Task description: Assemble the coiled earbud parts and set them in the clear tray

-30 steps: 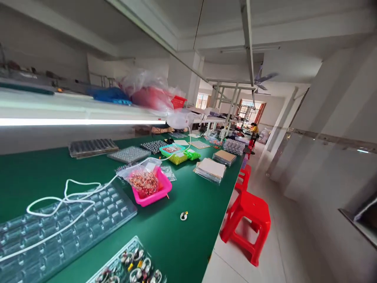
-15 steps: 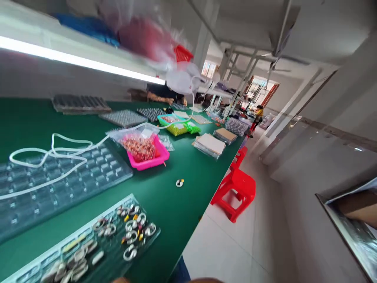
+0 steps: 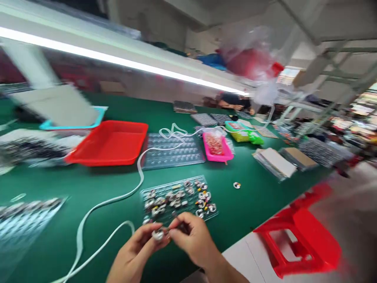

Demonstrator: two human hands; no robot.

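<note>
A worker's left hand point(image 3: 138, 251) is pinching a small white ring point(image 3: 158, 236) at the near side of the green surface point(image 3: 253, 208), its grip closed on the piece between thumb and fingers. The right hand point(image 3: 196, 239) is grasping a slim dark item point(image 3: 181, 224), too blurred to name, and is bringing its fingertips right beside the ring.

Just beyond the hands, loose parts point(image 3: 176, 200) are filling much of a clear tray point(image 3: 172, 183); those on the right are showing yellow bits, those on the left are looking mostly white and grey. Which are finished and which are waiting, the view is not making plain. One similar piece point(image 3: 236, 185) is lying alone to the tray's right.

Farther back, a red bin point(image 3: 114, 143) is resting left of a ridged clear sheet point(image 3: 176, 157), and a pink basket point(image 3: 218, 158) is holding a bag of reddish bits point(image 3: 214, 144). A white cord point(image 3: 110, 201) is winding across the surface. At near left, another tray point(image 3: 26, 239) is carrying a row of pieces.

Yellow and green bags point(image 3: 255, 137) are sitting far right, where a co-worker's arm point(image 3: 228, 105) is reaching over the surface. A strip light point(image 3: 147, 70) is glowing overhead, and a red stool point(image 3: 315, 239) is standing at right.
</note>
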